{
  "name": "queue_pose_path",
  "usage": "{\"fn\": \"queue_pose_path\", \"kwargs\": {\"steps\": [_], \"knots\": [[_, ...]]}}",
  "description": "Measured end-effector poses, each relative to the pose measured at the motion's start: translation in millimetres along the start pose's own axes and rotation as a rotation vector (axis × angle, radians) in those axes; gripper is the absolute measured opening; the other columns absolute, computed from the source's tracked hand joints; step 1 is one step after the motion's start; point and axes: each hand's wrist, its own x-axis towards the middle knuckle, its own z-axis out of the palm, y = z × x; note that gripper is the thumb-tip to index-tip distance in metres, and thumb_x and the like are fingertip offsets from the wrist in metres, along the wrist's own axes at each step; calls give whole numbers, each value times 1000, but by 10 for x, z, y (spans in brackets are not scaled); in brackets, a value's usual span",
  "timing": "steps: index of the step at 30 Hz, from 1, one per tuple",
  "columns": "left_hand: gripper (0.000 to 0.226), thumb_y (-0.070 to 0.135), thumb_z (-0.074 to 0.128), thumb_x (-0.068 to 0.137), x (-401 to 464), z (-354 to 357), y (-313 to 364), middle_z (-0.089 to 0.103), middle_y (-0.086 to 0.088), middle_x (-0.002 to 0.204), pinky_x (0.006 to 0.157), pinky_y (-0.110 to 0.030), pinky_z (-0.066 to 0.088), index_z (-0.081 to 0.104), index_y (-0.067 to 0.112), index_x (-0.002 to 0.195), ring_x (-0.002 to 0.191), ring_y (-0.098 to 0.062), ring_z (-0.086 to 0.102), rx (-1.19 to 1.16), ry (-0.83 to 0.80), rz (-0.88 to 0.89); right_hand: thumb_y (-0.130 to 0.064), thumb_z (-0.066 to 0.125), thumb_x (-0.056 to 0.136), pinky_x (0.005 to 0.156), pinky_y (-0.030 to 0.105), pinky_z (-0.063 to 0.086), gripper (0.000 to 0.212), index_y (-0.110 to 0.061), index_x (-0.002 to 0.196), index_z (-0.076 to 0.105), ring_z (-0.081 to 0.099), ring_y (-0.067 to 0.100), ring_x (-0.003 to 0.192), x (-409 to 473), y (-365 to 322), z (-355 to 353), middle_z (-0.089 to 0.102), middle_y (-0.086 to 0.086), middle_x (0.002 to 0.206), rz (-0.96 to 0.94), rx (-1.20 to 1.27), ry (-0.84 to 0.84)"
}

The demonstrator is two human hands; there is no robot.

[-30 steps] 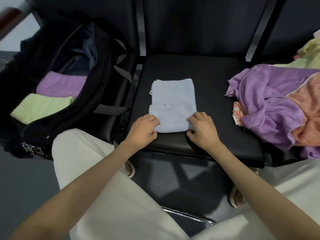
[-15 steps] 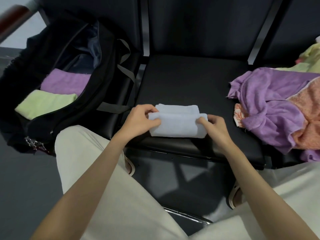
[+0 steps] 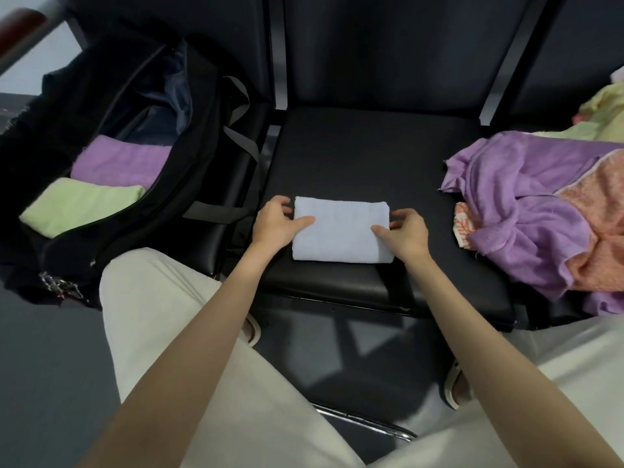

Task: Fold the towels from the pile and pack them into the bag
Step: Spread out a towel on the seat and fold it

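A folded pale blue towel (image 3: 341, 229) is shown lying flat near the front edge of a black seat (image 3: 371, 157), held at its two short ends. The left hand (image 3: 275, 224) is set against the left end, thumb laid over the top face and fingers curled behind the far edge; the right hand (image 3: 405, 233) is placed likewise at the right end, so each grip is closed on the towel. Whether the fingers reach beneath the bundle cannot be judged from this angle. The open black bag (image 3: 141, 184) is seen to the left, with a purple folded towel (image 3: 118, 162) and a green folded towel (image 3: 77, 207) already inside. The unfolded pile (image 3: 540, 214) is heaped to the right. For a clean transfer, the layers should be pinched together at both ends, the bundle kept level, and it should be lowered flat beside the packed towels.
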Motion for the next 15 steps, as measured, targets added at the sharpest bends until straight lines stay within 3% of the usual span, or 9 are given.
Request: {"fn": "queue_pose_path", "kwargs": {"steps": [2,5,7,9,12,15], "knots": [[68,38,82,73,-27,8,-41,60,-4,111,88,-34,49,51,7,126,103,-19,58,75,-41,-59,-28,74,78,79,31,47,43,-4,110,59,59,21,95,3,36,43,62,7,101,-39,-94,7],[39,39,81,73,8,59,-75,58,-1,86,82,-36,48,56,11,82,89,-20,57,136,-88,-114,-31,71,79,76,35,49,27,-7,86,64,59,27,98,-49,73,92,65,7,90,-59,-127,29],[42,42,81,71,54,98,-70,62,-6,90,83,-36,51,52,11,70,94,-23,58,150,-111,-118,-30,68,79,70,34,47,24,-7,79,60,58,28,93,-105,70,124,63,8,87,-77,-118,51],[42,43,79,71,87,109,-49,61,-6,93,76,-34,51,51,12,67,94,-23,58,139,-142,-114,-25,66,81,63,30,40,21,-7,81,54,56,23,83,-176,42,146,60,8,86,-102,-95,70],[35,34,75,80,111,-14,-10,54,0,80,61,-26,41,48,13,70,81,-17,55,20,-183,-101,-20,62,86,53,21,33,20,-6,91,49,48,9,67,-260,-76,218,50,-3,77,-85,31,52],[32,31,70,85,196,-314,-26,59,-4,102,73,-28,48,54,7,99,95,-18,58,-51,-141,-101,-22,61,88,59,21,40,24,-5,98,49,50,12,75,-301,-359,399,50,-2,83,-83,196,-11]]}}
